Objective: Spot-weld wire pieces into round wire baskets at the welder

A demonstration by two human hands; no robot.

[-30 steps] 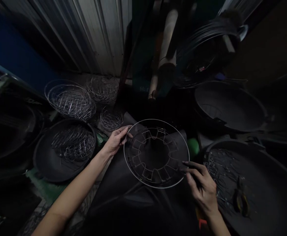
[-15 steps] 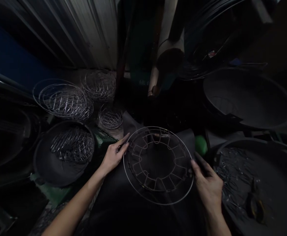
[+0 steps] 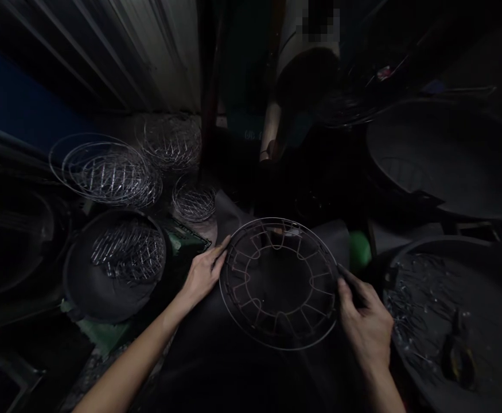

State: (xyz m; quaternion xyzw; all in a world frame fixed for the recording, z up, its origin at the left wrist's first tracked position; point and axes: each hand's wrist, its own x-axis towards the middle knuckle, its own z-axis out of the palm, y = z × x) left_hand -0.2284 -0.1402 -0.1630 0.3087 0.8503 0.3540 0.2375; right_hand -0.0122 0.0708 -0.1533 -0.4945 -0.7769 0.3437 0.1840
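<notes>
A round wire frame (image 3: 279, 349) with an outer ring and looped wires around an inner ring lies before me, over dark sheeting. My left hand (image 3: 203, 275) pinches its outer ring at the left, thumb and fingers closed on the wire. On the opposite side my right hand (image 3: 365, 312) grips the ring's right edge between thumb and fingers. Some of the right fingertips are in shadow. Left of my left hand stands a dark round basin (image 3: 91, 298) with a heap of bent wire pieces (image 3: 132, 252) inside.
Stacks of wire rings (image 3: 113, 175) and a smaller pile of rings (image 3: 194, 201) lie at the back left. At the right, a large dark basin (image 3: 487, 338) holds loose wire bits and pliers (image 3: 459, 355). A green round object (image 3: 360, 248) sits beyond my right hand.
The wire frame's outer ring has shifted slightly and now lines up more closely with the looped part. Both hands stay at its sides; the whole view has moved a little.
</notes>
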